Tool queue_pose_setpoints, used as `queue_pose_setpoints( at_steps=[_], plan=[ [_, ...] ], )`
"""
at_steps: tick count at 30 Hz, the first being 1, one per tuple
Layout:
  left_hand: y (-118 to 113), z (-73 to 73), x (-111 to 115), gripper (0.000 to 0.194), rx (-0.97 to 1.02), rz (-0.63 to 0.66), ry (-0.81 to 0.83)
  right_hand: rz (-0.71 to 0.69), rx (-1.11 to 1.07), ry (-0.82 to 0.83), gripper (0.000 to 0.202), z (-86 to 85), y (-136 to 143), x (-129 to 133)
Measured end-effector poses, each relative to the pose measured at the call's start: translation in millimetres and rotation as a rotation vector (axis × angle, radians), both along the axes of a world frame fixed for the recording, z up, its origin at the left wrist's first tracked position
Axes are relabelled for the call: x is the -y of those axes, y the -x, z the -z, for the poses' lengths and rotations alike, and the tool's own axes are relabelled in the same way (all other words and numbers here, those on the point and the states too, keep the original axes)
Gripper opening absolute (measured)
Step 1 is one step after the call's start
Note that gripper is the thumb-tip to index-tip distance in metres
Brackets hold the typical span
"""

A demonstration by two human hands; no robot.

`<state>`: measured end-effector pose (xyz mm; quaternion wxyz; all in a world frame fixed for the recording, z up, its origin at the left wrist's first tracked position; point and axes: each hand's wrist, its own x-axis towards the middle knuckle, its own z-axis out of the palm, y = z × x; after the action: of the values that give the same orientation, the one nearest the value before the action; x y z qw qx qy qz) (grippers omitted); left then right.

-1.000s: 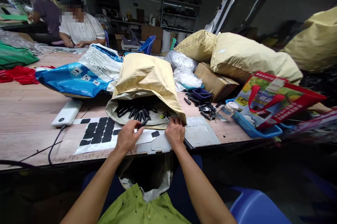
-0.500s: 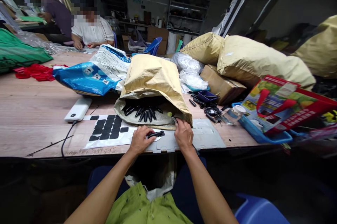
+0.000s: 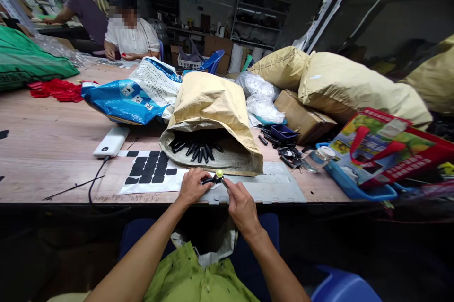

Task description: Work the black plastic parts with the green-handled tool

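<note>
My left hand (image 3: pixel 193 186) rests at the table's front edge, fingers closed on a slim black handle-like part (image 3: pixel 207 180). My right hand (image 3: pixel 244 202) grips the thin shaft of what looks like a small hammer (image 3: pixel 220 174) with a yellow-green face. Its head is over the right end of the black part; whether they touch I cannot tell. Both hands are above a grey board (image 3: pixel 273 183). Just behind them lies an open tan paper sack (image 3: pixel 213 96), with several similar black parts (image 3: pixel 200 150) in its mouth.
Left of my hands lies a white sheet with black stickers (image 3: pixel 147 169), beside a cabled white power bank (image 3: pixel 111 142). Loose black parts (image 3: pixel 289 155), a jar (image 3: pixel 318 157) and a blue tray (image 3: pixel 340 176) sit to the right. Two people (image 3: pixel 133 39) work at the far left.
My right hand has brought the hammer from the sack's mouth left and down to the black part. My left hand stays closed on that part. The camera view has shifted slightly.
</note>
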<state>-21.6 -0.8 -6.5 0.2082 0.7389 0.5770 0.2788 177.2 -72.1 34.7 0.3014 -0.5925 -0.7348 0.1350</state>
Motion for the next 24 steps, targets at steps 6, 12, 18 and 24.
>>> queue_pose_setpoints(
  at_steps=[6,12,18,24],
  plan=[
    [1,-1.3,0,0.019,0.000,0.018,0.004,-0.028,-0.045,-0.055,0.042,-10.4,9,-1],
    [0,-4.7,2,0.020,-0.004,0.015,-0.005,-0.036,0.082,0.018,0.041,-8.8,16,-2],
    [-1,-4.9,3,0.021,0.019,-0.009,-0.008,0.205,0.184,-0.027,0.035,-12.8,-8,-31],
    [3,-0.9,1,0.015,0.081,0.015,-0.014,0.370,0.460,-0.025,0.034,7.4,-30,-74]
  ],
)
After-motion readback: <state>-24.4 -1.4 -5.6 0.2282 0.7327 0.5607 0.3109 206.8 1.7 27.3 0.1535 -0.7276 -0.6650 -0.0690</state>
